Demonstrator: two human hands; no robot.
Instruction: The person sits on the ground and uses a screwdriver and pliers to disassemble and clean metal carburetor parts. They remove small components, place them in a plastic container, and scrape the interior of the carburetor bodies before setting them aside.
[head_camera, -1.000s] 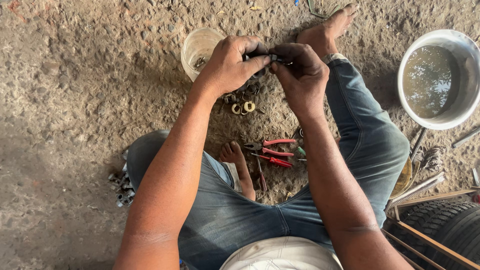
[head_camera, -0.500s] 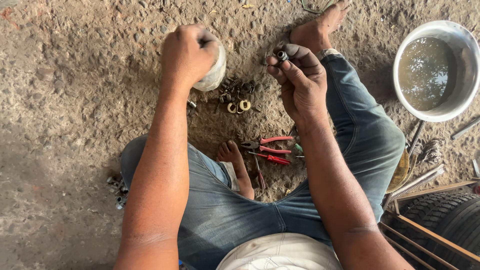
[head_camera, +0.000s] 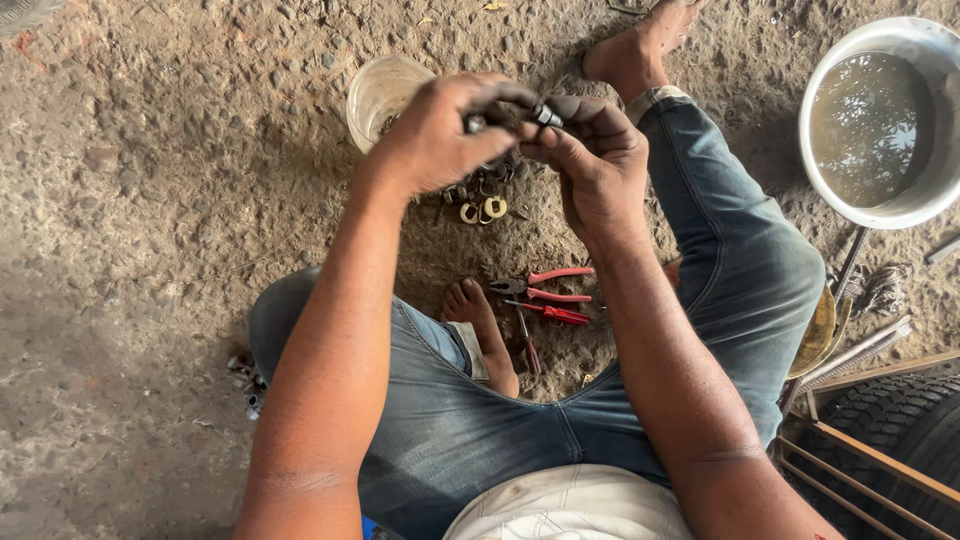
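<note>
- Left hand (head_camera: 435, 135) and right hand (head_camera: 590, 160) raised together above the dirt ground (head_camera: 150, 200), fingertips meeting.
- Small dark metal part (head_camera: 540, 114) pinched by both sets of fingers, clear of the ground.
- Pale plastic cup (head_camera: 385, 90) stood just behind the left hand.
- Loose rings (head_camera: 485, 210) scattered directly below the hands.
- Red-handled pliers (head_camera: 545, 285) laid between the legs.
- Water-filled metal basin (head_camera: 880, 120) placed well apart, toward the right.

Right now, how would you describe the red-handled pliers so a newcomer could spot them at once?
Start at the big metal basin of water at upper right, then look left and down to the dirt between the seated person's knees. The red-handled pliers lie there, beside a bare foot. A thin red-handled screwdriver lies just below; the pliers have two curved handles.
</note>
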